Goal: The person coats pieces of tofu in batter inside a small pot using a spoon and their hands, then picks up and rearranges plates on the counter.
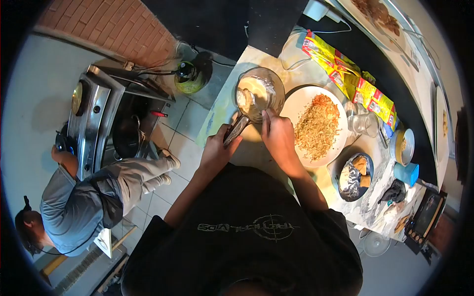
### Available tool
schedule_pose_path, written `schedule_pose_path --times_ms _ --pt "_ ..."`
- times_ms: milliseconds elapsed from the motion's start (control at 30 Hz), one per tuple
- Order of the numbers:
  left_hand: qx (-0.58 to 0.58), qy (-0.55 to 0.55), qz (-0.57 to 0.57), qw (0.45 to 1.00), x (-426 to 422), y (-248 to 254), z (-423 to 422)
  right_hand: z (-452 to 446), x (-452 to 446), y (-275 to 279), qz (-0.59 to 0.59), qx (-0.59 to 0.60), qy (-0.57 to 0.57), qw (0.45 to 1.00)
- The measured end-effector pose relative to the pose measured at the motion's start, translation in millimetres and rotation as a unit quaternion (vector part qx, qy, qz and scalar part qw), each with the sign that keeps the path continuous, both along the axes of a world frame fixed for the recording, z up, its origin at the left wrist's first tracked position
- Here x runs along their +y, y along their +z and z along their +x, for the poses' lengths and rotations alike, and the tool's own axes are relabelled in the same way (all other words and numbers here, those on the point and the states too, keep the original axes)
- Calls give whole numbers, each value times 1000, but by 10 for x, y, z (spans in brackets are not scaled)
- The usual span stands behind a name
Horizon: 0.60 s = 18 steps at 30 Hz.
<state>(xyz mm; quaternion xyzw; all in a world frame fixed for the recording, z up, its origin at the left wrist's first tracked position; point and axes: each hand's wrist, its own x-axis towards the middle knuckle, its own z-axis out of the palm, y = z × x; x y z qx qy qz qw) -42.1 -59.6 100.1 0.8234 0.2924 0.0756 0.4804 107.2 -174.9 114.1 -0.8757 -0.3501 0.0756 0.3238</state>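
A small dark saucepan (260,94) stands at the near left edge of the counter, with a pale, creamy mixture (256,88) and a lighter lump inside. My left hand (220,147) is closed around its dark handle (237,130). At the pan's near rim, my right hand (277,132) has its fingers pinched together; whether they hold the rim or something small is hidden. Just right of that hand lies a large white plate (302,98) with brown, crumbly flakes (316,132) and an orange patch at the top.
A foil-lined dark bowl (349,185) holds brown pieces. Yellow-red packets (340,69) lie along the back, near a clear glass (366,124), a tin (402,147) and a blue container (406,172). On the left, another person (84,202) works at a steel stove (91,118); a green gas cylinder (189,81) stands behind.
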Motion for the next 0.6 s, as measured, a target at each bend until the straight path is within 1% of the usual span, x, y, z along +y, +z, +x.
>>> schedule_pose_path --times_ms 67,133,167,233,267,300,367,400,433,500,533,600 --pt "-22 -31 12 999 9 31 15 18 -17 19 18 13 -10 1000" --pt "-37 -39 14 998 10 54 35 80 -56 58 67 62 -30 995" --pt "-47 -41 14 998 12 69 43 109 -78 52 71 59 -38 995" --pt "-41 -47 9 998 17 103 72 174 -146 -37 88 154 -42 983" --pt "-31 -43 1 999 14 114 86 212 -184 -169 97 177 -51 978" --pt "-34 -54 2 998 21 95 92 237 -216 -218 100 174 -60 978" --pt "-1 -39 1 999 65 14 100 291 -257 -284 177 346 -101 916" --pt "-2 -46 3 999 80 0 111 335 -310 -328 164 404 -108 893" --pt "-7 -46 -6 999 92 -10 116 354 -341 -364 168 403 -114 893" --pt "-12 -50 -17 999 109 -4 118 366 -391 -407 204 487 -132 839" --pt "4 -58 -29 998 127 12 123 372 -410 -431 206 485 -135 839" --pt "19 -65 -42 997 157 -12 120 384 -427 -488 228 528 -130 808"
